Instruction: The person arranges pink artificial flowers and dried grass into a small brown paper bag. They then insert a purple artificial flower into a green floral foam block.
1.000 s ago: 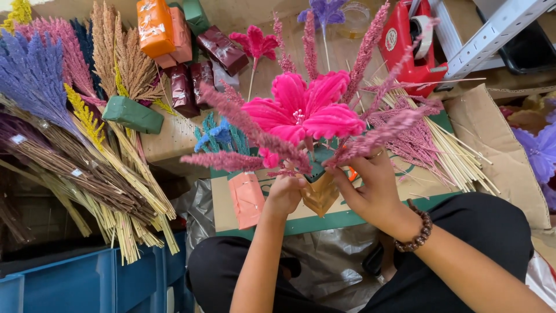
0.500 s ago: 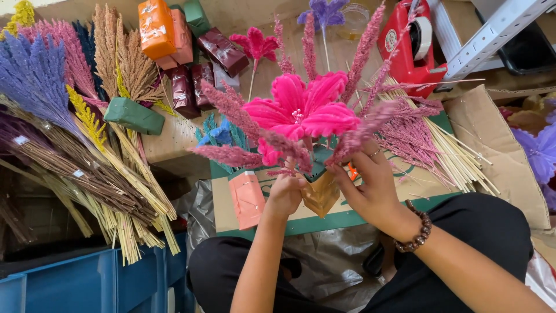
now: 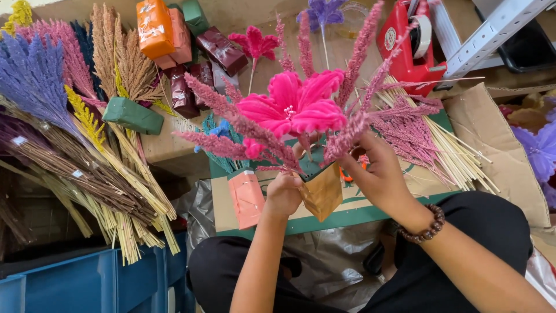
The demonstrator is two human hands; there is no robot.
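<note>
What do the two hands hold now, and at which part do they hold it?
The left hand holds the gold wrapped block of the flower arrangement by its upper left side. The right hand holds a pink grass stem near its lower end, at the block's top.

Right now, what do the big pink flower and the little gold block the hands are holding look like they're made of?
Pink flower: likely artificial, velvety fabric petals with a matte, fuzzy surface and pale bead-like stamens. Gold block: seems wrapped in shiny metallic foil or paper, judging by creases and glints; what is inside cannot be seen. The left hand grips it, and the right hand sets a dried pink plume.
</note>
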